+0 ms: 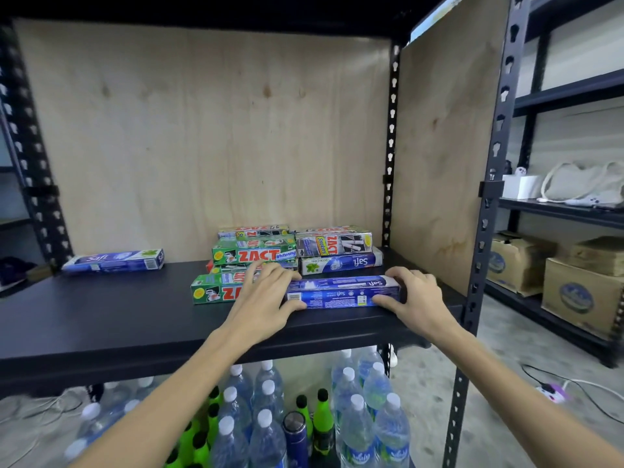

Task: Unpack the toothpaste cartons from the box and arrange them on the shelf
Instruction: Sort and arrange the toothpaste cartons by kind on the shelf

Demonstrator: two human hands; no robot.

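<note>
Two hands, left hand [266,295] and right hand [410,293], grasp a blue carton [342,292] by its ends on the shelf [101,319]; next likely squaring it against the stack [290,248].

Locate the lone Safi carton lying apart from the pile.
In the head view the lone Safi carton lies flat at the shelf's back left, against the plywood, well left of the Zact stack.

Two bare forearms, hands [263,295] (no sleeves, rings, watch).
</note>
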